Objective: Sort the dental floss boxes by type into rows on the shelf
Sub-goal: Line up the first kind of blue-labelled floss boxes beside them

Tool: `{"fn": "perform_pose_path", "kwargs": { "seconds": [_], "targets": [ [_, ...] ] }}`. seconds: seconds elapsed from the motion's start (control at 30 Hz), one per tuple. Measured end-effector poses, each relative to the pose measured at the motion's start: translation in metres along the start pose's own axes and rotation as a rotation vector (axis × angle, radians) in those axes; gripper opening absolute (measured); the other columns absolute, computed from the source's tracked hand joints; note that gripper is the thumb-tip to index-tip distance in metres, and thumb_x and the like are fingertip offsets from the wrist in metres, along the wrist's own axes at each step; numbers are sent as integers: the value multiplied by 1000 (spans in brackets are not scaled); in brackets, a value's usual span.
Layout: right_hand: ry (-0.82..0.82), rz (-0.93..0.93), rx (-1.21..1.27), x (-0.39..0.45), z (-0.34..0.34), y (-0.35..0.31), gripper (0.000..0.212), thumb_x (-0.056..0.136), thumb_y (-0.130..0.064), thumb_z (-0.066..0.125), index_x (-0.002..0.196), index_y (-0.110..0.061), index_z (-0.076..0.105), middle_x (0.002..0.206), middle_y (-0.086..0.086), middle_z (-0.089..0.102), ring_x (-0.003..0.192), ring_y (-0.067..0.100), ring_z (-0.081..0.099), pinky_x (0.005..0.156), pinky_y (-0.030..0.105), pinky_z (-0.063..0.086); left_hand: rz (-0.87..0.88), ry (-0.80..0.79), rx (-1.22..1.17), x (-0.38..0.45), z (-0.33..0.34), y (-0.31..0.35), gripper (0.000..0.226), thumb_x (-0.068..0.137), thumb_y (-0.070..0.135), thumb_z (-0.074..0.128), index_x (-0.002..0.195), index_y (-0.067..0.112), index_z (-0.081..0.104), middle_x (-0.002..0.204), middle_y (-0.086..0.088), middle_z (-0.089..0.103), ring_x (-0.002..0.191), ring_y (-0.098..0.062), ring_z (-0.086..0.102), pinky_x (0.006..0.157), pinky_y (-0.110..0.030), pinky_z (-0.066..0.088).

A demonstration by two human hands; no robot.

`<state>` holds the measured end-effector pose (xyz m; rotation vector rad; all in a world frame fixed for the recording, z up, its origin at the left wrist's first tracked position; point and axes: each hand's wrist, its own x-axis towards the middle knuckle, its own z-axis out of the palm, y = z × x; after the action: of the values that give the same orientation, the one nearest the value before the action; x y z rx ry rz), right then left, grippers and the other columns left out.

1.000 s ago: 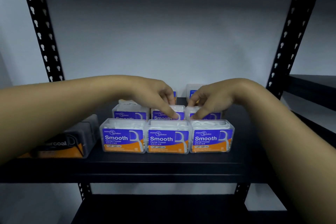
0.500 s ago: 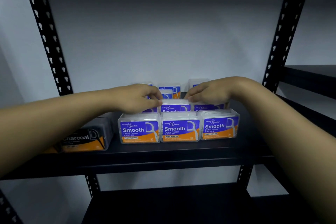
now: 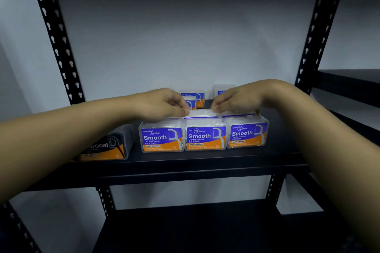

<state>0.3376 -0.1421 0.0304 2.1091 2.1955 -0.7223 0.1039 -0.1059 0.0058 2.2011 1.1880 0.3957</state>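
Note:
Three clear "Smooth" dental floss boxes with blue and orange labels stand in a front row: left [image 3: 161,138], middle [image 3: 205,137], right [image 3: 247,134]. Just behind the middle one sits another Smooth box [image 3: 201,113]; my left hand [image 3: 162,104] pinches its left end and my right hand [image 3: 236,98] pinches its right end. More Smooth boxes [image 3: 195,97] stand further back, partly hidden by my hands. A dark "Charcoal" box [image 3: 107,148] lies at the left, partly behind my left forearm.
The black metal shelf [image 3: 185,168] has perforated uprights at the left [image 3: 59,47] and right [image 3: 312,33]. A lower shelf board [image 3: 185,230] lies below, and another black shelf [image 3: 349,80] juts in at the right. A pale wall stands behind.
The view dropped lower relative to the shelf, so the boxes appear higher and further right. Both hands shifted back from the front row to the ends of the second-row middle box.

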Motion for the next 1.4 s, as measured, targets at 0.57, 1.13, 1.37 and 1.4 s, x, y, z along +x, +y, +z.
{"fn": "perform_pose_path", "kwargs": {
  "seconds": [0.57,1.13,1.37,1.4],
  "targets": [
    [298,-79,-85,-18,36,-2,61,105,-62,22,153,-32,46,156,-1,50,140,24,48,111,40,38,11,259,390,-27,35,11,48,103,52,40,120,16,68,112,-3,73,97,-15,69,86,-42,59],
    [614,-83,-208,-8,70,-1,64,99,-69,21,121,-29,66,117,4,70,107,29,64,72,37,41,-88,502,524,-29,60,15,43,101,59,37,109,27,65,118,0,72,105,-24,65,84,-37,45],
    [662,-63,-202,-9,75,-3,58,101,-62,26,111,-22,67,104,4,69,86,26,57,63,34,39,-59,577,627,-35,68,19,44,104,54,31,102,23,62,116,-5,73,105,-27,66,77,-34,34],
    [657,-61,-201,-9,75,-3,57,102,-61,26,112,-22,67,101,3,68,85,25,56,59,32,37,-53,579,637,-35,68,19,42,104,53,30,99,23,59,114,-5,73,103,-26,66,76,-33,33]
  ]
}}
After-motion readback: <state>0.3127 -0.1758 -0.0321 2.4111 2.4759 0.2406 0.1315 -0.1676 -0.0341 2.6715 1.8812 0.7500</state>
